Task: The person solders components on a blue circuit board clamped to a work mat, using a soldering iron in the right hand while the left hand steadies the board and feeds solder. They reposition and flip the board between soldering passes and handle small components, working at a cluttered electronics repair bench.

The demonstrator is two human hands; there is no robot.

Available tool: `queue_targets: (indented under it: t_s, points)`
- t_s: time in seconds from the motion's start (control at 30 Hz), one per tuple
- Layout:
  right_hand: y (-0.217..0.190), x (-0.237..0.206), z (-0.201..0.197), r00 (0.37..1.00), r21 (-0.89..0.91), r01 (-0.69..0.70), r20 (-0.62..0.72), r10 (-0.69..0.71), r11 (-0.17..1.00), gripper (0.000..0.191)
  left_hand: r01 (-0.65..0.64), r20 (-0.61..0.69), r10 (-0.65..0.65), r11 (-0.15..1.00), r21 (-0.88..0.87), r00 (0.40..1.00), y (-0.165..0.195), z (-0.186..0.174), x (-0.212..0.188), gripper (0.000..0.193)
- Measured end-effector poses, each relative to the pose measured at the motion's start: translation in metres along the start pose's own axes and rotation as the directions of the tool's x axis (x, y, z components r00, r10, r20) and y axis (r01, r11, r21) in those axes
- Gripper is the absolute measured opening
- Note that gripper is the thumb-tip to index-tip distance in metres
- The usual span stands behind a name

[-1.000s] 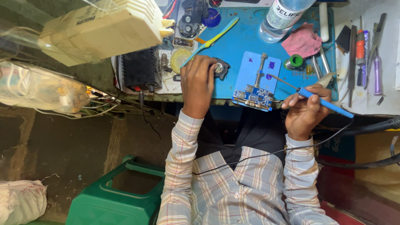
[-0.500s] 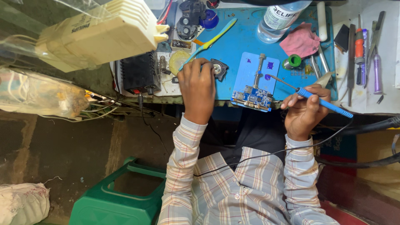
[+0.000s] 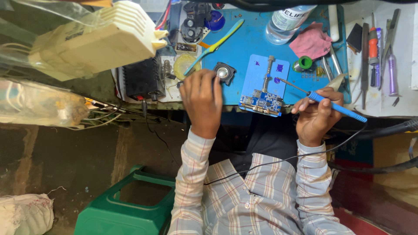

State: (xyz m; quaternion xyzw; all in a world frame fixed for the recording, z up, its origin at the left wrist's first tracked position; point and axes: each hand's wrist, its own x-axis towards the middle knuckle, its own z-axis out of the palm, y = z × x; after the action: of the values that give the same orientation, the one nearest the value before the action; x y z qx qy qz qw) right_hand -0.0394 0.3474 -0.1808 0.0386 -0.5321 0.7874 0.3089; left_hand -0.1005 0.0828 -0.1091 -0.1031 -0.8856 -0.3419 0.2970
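Left hand [image 3: 201, 98] has shifted slightly, fingers curled beside the small round speaker [image 3: 224, 72]; right hand [image 3: 315, 112] keeps grasping the blue soldering iron [image 3: 335, 106] right of the circuit board [image 3: 261, 102].

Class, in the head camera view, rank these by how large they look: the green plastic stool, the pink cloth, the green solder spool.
1. Green plastic stool, though it sits nearer the camera.
2. Pink cloth.
3. Green solder spool.

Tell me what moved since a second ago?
Very little. The left hand slid slightly leftward, its fingers still beside the small round speaker. The right hand kept holding the blue soldering iron, tip above the circuit board holder. Everything else stayed put.
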Motion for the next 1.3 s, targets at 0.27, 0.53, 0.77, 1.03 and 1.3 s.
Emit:
queue_targets:
  t_s: [0.27, 0.53, 0.77, 1.03, 1.3]
  points:
    - [0.001, 0.000, 0.003, 1.000, -0.016, 0.026, -0.010, -0.026, 1.000, 0.034, 0.049, -0.049, -0.048, 0.999, 0.014, 0.998, 0.012, -0.012, -0.052, 0.016]
    - [0.000, -0.001, 0.004, 0.999, -0.041, 0.033, -0.022, -0.034, 0.999, 0.036, 0.080, -0.121, -0.093, 0.990, -0.112, 0.988, 0.016, -0.007, -0.047, 0.024]
    - [-0.001, -0.003, 0.008, 0.998, -0.041, 0.039, -0.040, -0.041, 0.998, 0.036, 0.019, -0.076, -0.035, 0.980, -0.196, 0.996, 0.036, -0.004, -0.057, 0.027]
    - [0.003, -0.004, 0.003, 0.998, -0.029, 0.042, -0.052, -0.043, 0.999, 0.037, -0.045, -0.121, -0.001, 0.925, -0.377, 0.993, 0.033, 0.017, -0.082, 0.019]
    - [0.000, -0.020, 0.000, 0.997, -0.093, 0.076, 0.036, -0.073, 0.993, 0.034, 0.567, 0.380, -0.549, 0.219, -0.794, 0.744, 0.036, 0.053, -0.126, 0.015]
